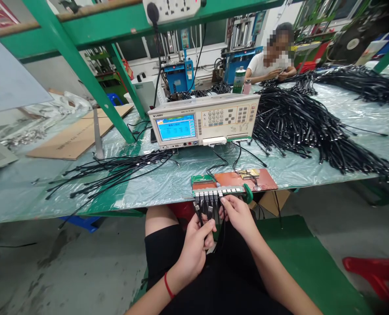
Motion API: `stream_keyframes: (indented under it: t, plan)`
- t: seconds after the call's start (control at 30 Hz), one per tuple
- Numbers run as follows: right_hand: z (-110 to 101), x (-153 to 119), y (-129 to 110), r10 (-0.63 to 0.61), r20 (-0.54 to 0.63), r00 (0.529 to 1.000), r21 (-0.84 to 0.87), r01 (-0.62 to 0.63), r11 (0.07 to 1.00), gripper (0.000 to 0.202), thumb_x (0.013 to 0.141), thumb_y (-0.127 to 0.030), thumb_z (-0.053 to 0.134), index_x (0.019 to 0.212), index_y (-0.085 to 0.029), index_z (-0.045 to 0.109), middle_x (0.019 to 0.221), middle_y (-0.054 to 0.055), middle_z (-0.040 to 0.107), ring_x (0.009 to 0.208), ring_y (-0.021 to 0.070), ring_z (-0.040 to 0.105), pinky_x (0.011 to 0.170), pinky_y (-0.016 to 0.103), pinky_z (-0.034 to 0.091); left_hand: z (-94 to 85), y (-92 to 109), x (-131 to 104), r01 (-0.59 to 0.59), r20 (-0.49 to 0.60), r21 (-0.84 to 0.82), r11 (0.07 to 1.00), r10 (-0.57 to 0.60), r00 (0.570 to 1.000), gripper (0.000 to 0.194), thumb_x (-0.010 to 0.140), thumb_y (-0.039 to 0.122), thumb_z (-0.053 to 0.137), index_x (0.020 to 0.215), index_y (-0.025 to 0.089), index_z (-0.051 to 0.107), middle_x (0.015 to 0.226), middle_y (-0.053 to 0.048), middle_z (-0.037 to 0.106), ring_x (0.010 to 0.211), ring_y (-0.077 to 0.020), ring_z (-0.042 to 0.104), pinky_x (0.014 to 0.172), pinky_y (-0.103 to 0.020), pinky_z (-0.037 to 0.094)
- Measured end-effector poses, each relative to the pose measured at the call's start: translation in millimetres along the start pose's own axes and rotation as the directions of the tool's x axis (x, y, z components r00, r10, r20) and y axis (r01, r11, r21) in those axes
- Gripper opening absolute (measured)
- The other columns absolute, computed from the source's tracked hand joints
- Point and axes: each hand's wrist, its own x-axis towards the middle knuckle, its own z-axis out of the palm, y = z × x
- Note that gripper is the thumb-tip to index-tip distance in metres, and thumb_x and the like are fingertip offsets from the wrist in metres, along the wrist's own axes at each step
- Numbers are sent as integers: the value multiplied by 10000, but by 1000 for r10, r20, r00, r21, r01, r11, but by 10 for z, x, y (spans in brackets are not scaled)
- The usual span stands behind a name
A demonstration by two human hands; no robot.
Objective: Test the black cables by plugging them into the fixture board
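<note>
My left hand (197,240) is closed round a few black cables, whose metal-tipped USB plugs (210,211) stick up above the fingers. With thumb and fingers pinched, my right hand (238,214) holds a black cable plug right at a row of white sockets on the test board (236,190). Several black plugs (207,197) sit side by side in the sockets to the left of that hand. A few sockets to the right hold no plug. The board is fixed along the table's front edge, on a reddish-brown plate (263,177) with wires on it.
Behind the board stands a cable tester (227,118) with a lit blue screen. Loose black cables (115,168) lie at left, and a large heap of them (289,118) at right. Green frame posts (82,70) rise at left. A co-worker (273,57) sits across the table.
</note>
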Motion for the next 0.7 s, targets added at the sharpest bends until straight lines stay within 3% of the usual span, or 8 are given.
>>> stream_keyframes:
  t: [0.17, 0.4, 0.57, 0.63, 0.7]
  plan:
    - [15, 23, 87, 25, 66, 998, 50, -28, 998, 495, 873, -693, 563, 772, -209, 530, 575, 25, 628, 445, 161, 565, 423, 246, 444, -4, -15, 0, -18, 9, 28, 999, 18, 1000, 314, 821, 309, 749, 899, 197, 466, 717, 55, 566, 433, -4, 293, 429, -179, 158]
    - [-61, 72, 22, -4, 143, 990, 59, -4, 998, 482, 894, -664, 566, 772, -202, 505, 577, -2, 606, 410, 111, 476, 394, 208, 340, -8, -34, 17, 8, 30, 18, 1000, -9, 1000, 327, 816, 318, 755, 895, 196, 461, 713, 56, 565, 437, -6, 296, 436, -170, 166]
    - [-5, 68, -36, 14, -2, 1000, 46, -14, 999, 505, 880, -687, 565, 758, -198, 534, 583, 14, 598, 407, 122, 467, 395, 227, 331, 15, -39, 22, 4, 15, 50, 999, -5, 1000, 357, 798, 353, 781, 872, 185, 474, 723, 35, 608, 421, -4, 322, 416, -160, 184]
    - [9, 21, -96, -26, -96, 995, -75, 19, 997, 478, 897, -657, 563, 776, -195, 568, 603, 31, 611, 450, 152, 522, 443, 249, 388, 16, -47, 21, -3, -1, 53, 999, 3, 1000, 370, 793, 361, 787, 862, 186, 468, 721, 29, 621, 414, -5, 329, 408, -158, 184]
    - [17, -65, -187, -172, -224, 959, -288, 103, 952, 416, 936, -585, 553, 811, -193, 611, 675, 59, 642, 577, 196, 601, 563, 282, 462, 10, -57, 22, -9, -12, 48, 999, 10, 1000, 378, 792, 359, 793, 856, 189, 461, 726, 28, 629, 415, -3, 330, 409, -155, 184]
